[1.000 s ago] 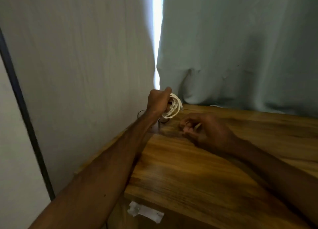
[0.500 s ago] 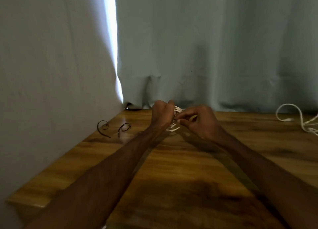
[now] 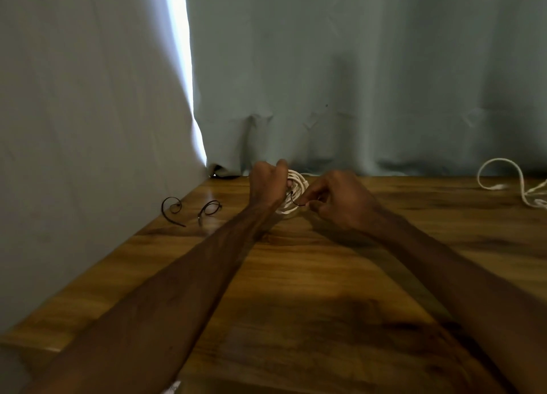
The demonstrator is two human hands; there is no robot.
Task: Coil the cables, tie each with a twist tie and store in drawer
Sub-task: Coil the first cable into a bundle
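Head view: we hold the coil [image 3: 297, 182] just above the table [image 3: 296, 290] at twelve o'clock, near the curtain. Our left hand [image 3: 268, 186] grips it, fingers curled round the white loops on their nine o'clock side. Our right hand [image 3: 337, 201] pinches one end of a dark tie [image 3: 293, 198] between thumb and forefinger, at the coil's five o'clock edge.

What matters is how the tie lies against the coil. It sits at three o'clock from the left grip, touching the loops. Its length runs across the strands, not along them, curving from about one o'clock down to the pinch at five. Whether its far end has passed through the coil's centre we cannot tell, since the left fingers hide it. The right hand is the nearer one to the free end, so we judge it should wrap and twist while the left only steadies the loops.

Two spare ties [image 3: 173, 210] lie curled at ten o'clock, well apart from both hands. A loose cable [image 3: 503, 174] waits uncoiled at two o'clock. No drawer shows.
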